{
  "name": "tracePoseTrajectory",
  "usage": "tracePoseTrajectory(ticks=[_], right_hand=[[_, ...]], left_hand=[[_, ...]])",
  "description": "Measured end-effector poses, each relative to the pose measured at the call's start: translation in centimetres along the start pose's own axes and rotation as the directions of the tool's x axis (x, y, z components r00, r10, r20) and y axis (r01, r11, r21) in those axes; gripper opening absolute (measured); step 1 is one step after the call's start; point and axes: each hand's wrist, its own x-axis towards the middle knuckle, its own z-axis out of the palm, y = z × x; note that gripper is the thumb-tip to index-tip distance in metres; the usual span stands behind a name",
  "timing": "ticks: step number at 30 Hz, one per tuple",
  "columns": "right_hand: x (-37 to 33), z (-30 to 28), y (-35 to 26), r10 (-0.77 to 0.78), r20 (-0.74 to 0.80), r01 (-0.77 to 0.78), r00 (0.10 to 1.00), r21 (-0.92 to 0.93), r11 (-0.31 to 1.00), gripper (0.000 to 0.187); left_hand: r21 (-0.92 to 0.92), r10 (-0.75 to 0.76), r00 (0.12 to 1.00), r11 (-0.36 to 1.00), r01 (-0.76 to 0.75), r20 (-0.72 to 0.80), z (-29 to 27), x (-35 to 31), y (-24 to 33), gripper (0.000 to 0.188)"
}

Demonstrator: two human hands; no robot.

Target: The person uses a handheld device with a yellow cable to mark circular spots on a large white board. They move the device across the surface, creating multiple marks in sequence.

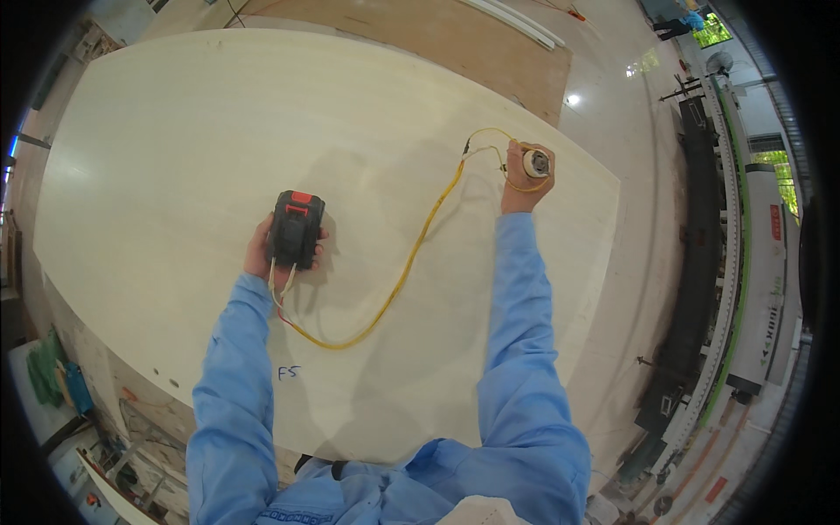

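Note:
My left hand (256, 248) is wrapped round a black battery pack (296, 234) with red parts at its far end. Thin pale and red wires come out of the pack's near end and run into a yellow cable (404, 271). That cable loops across to my right hand (516, 194), where it splits into thinner yellow wires. The fingers there close round a small cylinder (536, 164) with a pale side and a dark round end turned up; its exact kind is not clear. Both hands are over a large pale board (166, 166).
A blue handwritten mark (289, 374) is on the board near my left forearm. Beyond the far edge lie a brown sheet (394, 35) and white strips (516, 22). A long machine (759, 262) stands at the right. A person (681, 24) is far off at upper right.

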Motion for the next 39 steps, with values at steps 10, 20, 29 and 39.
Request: tracePoseTrajectory(ticks=[10,20,29,39], right_hand=[[-1.6,-0.6,-0.6,-0.054,-0.003,0.053,0.999,-0.131,0.990,0.022],[-2.8,-0.2,-0.6,0.005,-0.029,-0.008,1.000,-0.121,0.993,0.024],[-5.4,-0.4,-2.5,0.161,-0.066,-0.162,0.985,-0.006,0.987,0.025],[-8.8,-3.0,-3.8,0.042,-0.021,-0.045,0.999,-0.180,0.983,0.026]], left_hand=[[-0.008,-0.032,0.999,0.999,0.032,0.020,-0.1,0.0,0.2,0.073],[0.036,0.006,0.999,0.999,-0.008,0.052,-0.1,-0.3,0.2,0.072],[-0.012,0.013,0.992,1.000,-0.011,0.126,-0.7,-0.2,-0.2,0.071],[-0.030,0.101,0.995,0.994,-0.100,0.024,-7.8,-15.0,-3.5,0.079]])
